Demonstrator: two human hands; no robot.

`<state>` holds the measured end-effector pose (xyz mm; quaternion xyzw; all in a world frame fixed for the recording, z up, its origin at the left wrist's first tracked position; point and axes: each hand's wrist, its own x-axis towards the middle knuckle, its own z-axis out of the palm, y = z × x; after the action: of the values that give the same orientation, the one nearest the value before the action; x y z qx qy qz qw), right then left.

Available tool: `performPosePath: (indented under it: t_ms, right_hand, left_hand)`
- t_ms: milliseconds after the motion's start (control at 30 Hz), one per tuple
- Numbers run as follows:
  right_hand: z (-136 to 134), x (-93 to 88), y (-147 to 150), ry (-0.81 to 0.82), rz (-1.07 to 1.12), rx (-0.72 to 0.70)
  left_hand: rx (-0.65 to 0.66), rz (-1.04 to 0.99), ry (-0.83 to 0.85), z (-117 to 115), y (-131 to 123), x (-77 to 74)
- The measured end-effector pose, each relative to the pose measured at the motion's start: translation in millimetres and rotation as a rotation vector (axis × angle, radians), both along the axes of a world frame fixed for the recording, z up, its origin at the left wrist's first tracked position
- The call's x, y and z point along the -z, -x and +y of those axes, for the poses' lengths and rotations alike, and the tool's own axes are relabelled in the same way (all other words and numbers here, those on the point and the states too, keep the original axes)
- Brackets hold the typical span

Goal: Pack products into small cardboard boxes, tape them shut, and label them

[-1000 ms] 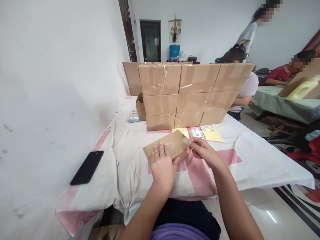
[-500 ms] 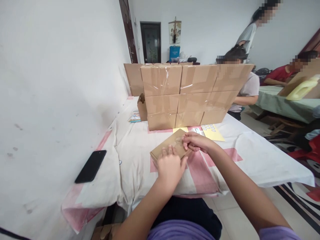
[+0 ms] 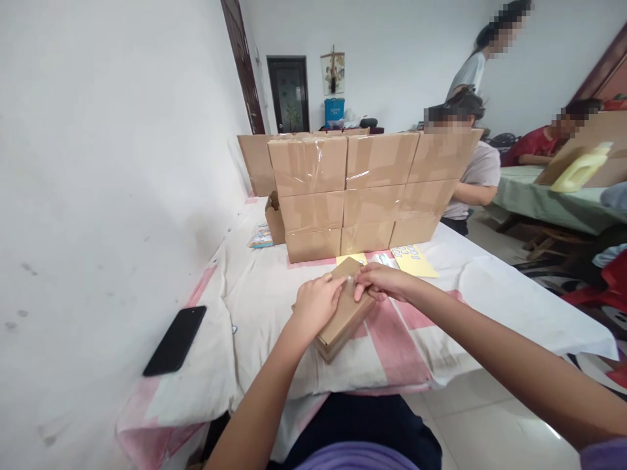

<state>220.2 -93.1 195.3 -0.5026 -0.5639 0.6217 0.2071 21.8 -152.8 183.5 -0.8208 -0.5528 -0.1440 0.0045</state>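
Note:
A small flat cardboard box (image 3: pixel 349 313) lies at an angle on the cloth-covered table in front of me, its lid closed. My left hand (image 3: pixel 318 300) grips its left side from above, with fingers bent over the lid and one fingertip beside a shiny clear piece of tape (image 3: pixel 349 279). Over the right part of the lid, my right hand (image 3: pixel 379 282) is closed in a pinch at that tape. Its curled fingers partly hide the tape and the box's right edge.
A wall of stacked, taped cartons (image 3: pixel 367 196) stands just behind the box. Yellow printed sheets (image 3: pixel 416 262) lie before it. A black phone (image 3: pixel 175 341) is at the left, near the wall. A co-worker (image 3: pixel 477 170) sits behind the cartons; other people are farther right.
The box has turned, its near corner now pointing more toward me. My left hand has shifted from the near edge to the left side. My right hand stays near the tape.

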Motion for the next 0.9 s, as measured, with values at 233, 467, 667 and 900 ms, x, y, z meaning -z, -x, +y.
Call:
performPosePath:
  t_ms: [233,467,667,900]
  right_hand:
    - [-4,-12.9,1,0.026,0.014,0.014]
    - [1,-16.2,6,0.035,0.082,0.047]
    - [-7,-14.0,11,0.075,-0.061,0.005]
    - [-14,-26.4,16,-0.162,-0.573,-0.155]
  left_hand:
    - [0.004,-0.035,0.003,4,-2,8.4]
    - [-0.006,-0.036,-0.006,4,-2,10.2]
    - [0.021,0.010,0.028,4,-2,6.9]
    - [0.004,0.042,0.067,10,-9,4.9]
